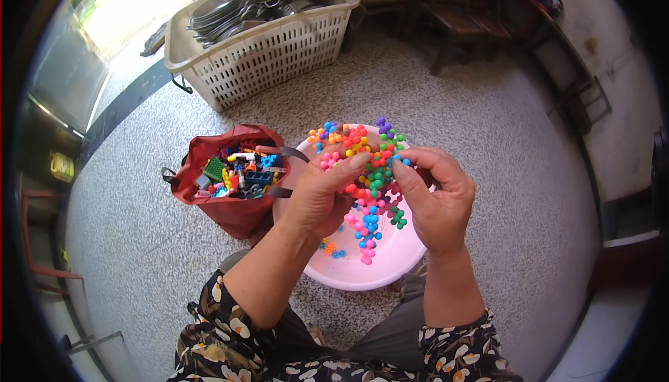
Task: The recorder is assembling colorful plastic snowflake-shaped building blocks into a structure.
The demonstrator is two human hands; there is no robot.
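Note:
A cluster of linked, knobbly plastic toy pieces (377,176) in pink, green, blue, orange and purple is held up above a pink basin (390,270). My left hand (322,190) is closed around its left side, the thumb lying across the pieces. At its right edge, my right hand (440,197) pinches a small blue part between thumb and forefinger. Strands of the cluster hang down between the two hands. A few loose orange and blue pieces (332,248) lie in the basin below. The cluster and my hands hide much of the basin's inside.
Left of the basin stands a red fabric bag (233,211) full of mixed building toys, its dark handles reaching the basin. Farther back, a white slatted basket (268,58) holds metal pans and lids. Wooden chairs (463,19) line the far wall. The floor is speckled grey.

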